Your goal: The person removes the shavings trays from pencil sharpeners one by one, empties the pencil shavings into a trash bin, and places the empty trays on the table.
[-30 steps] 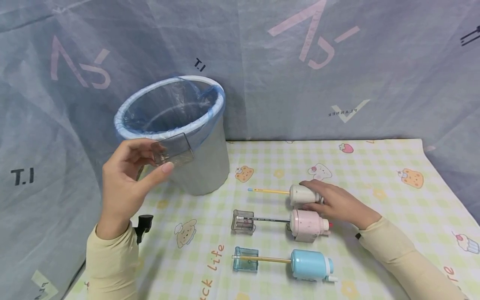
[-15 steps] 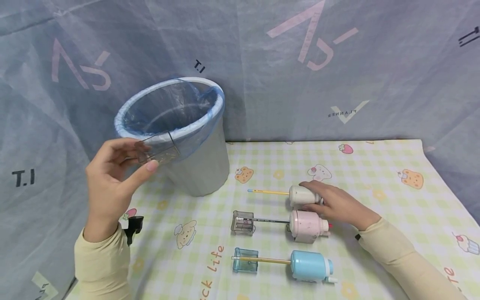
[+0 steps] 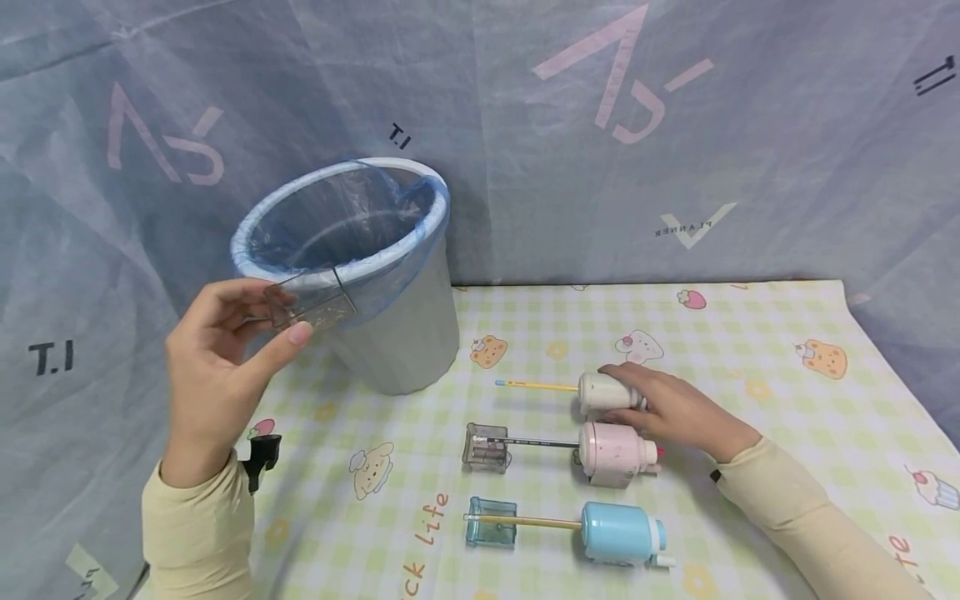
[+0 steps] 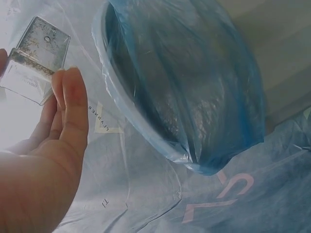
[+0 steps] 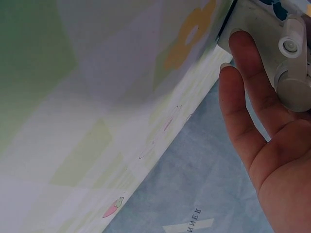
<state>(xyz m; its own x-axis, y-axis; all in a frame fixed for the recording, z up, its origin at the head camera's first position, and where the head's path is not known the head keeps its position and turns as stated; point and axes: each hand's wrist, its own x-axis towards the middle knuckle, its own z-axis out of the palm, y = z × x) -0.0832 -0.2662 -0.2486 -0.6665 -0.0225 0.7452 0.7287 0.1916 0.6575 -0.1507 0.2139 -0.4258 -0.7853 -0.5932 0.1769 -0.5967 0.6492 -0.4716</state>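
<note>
My left hand (image 3: 217, 358) pinches a clear plastic shavings drawer (image 3: 315, 308) between thumb and fingers, in front of the bin's rim. In the left wrist view, pencil shavings cling inside the drawer (image 4: 43, 46). On the table, my right hand (image 3: 682, 408) grips a white crank pencil sharpener (image 3: 600, 392), thumb on the near side and fingers over the top. A yellow pencil (image 3: 536, 385) sticks out of it to the left. The right wrist view shows the sharpener's crank handle (image 5: 290, 43) beside my fingers.
A grey bin (image 3: 420, 342) lined with a blue bag stands at the back left. Nearer me lie a pink sharpener (image 3: 611, 450) with a dark pencil and a blue sharpener (image 3: 618, 532) with a pencil, their drawers to the left. A grey cloth (image 3: 600, 167) hangs behind.
My left hand has moved left with the clear drawer, most of it in the first half second. The right hand and the sharpeners stay in place.
</note>
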